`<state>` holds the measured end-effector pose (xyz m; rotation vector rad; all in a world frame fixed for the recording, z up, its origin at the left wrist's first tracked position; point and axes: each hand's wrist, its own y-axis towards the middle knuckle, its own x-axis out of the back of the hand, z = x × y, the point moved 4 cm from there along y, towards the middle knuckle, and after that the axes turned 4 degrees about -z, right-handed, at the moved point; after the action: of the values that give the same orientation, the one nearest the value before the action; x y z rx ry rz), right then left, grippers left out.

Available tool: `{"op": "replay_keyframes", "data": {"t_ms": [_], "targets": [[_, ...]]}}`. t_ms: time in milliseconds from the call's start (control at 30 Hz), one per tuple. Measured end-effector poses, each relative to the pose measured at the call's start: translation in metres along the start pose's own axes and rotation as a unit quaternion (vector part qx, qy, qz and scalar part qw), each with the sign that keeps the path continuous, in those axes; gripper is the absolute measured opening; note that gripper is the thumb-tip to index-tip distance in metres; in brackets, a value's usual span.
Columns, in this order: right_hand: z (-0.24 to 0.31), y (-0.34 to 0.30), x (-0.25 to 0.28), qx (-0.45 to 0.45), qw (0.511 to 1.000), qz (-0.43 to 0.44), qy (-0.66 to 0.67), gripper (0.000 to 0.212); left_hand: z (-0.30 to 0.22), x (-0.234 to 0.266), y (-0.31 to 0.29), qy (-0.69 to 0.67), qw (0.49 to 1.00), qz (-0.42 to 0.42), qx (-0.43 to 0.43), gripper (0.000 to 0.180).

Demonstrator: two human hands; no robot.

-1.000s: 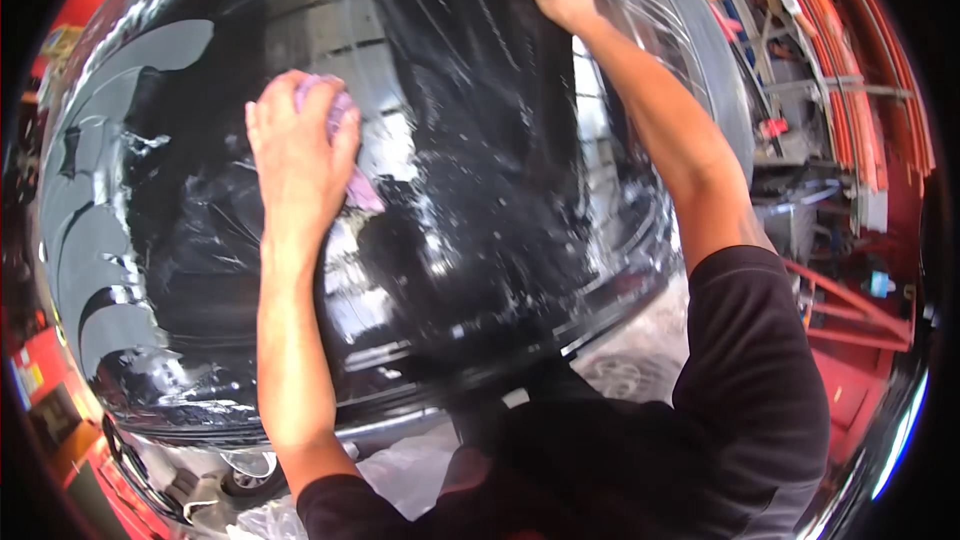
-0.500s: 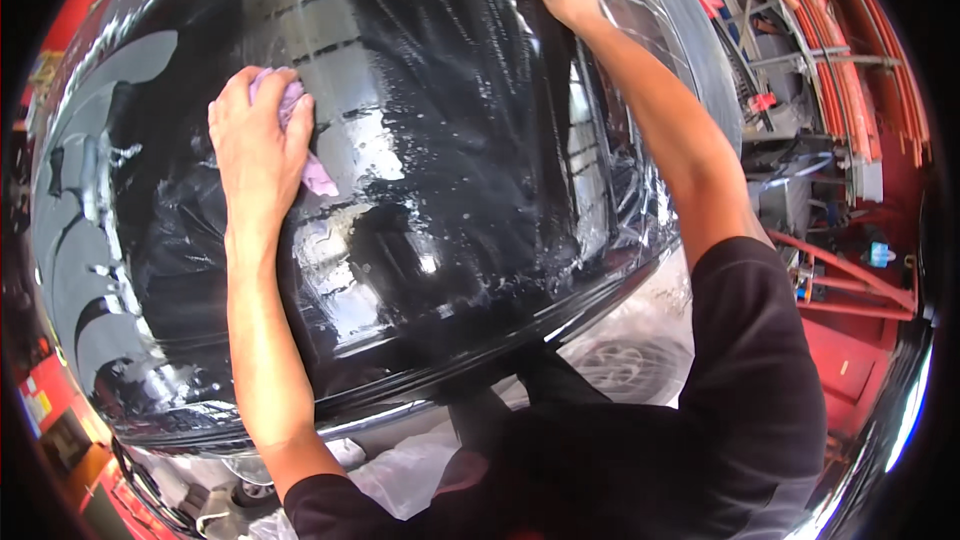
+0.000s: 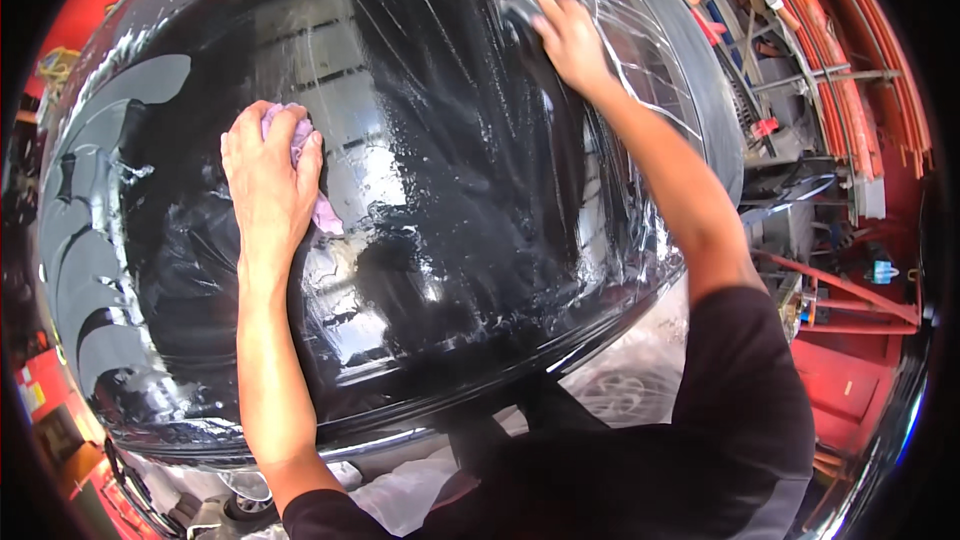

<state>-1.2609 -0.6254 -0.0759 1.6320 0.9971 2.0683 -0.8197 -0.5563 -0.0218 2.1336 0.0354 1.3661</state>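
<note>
A glossy black curved car panel, wet and streaked with whitish residue, fills the space in front of me. My left hand rests on it at the left, fingers curled over a crumpled pinkish-purple cloth. Part of that cloth pokes out beside the thumb and between the fingers. Farther away on the right, my right hand grips a small grey flat block against the panel. Motion blurs this hand slightly, and the block's exact kind cannot be made out.
Clear plastic sheeting lies along the panel's right side. More plastic hangs below the near edge. Racks with orange-red pipes and metal parts stand to the right, above a red frame. A wheel shows at lower left.
My right hand has drawn the grey block nearer to me along the panel. My left hand, still on the cloth, appears slightly lower and to the right as the whole view shifts a little.
</note>
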Motion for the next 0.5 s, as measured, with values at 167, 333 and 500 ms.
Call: {"op": "replay_keyframes", "data": {"t_ms": [167, 333, 500], "targets": [[0.058, -0.039, 0.011, 0.01, 1.0, -0.013, 0.017, 0.05, 0.019, 0.011, -0.01, -0.002, 1.0, 0.003, 0.023, 0.035], [0.11, -0.176, 0.163, 0.005, 0.981, 0.176, 0.083, 0.052, 0.005, 0.008, -0.008, -0.007, 0.999, 0.007, 0.047, 0.036], [0.041, -0.022, 0.01, 0.094, 0.991, 0.038, 0.082, 0.053, 0.001, 0.004, -0.004, 0.038, 0.999, -0.004, 0.021, 0.036]]}}
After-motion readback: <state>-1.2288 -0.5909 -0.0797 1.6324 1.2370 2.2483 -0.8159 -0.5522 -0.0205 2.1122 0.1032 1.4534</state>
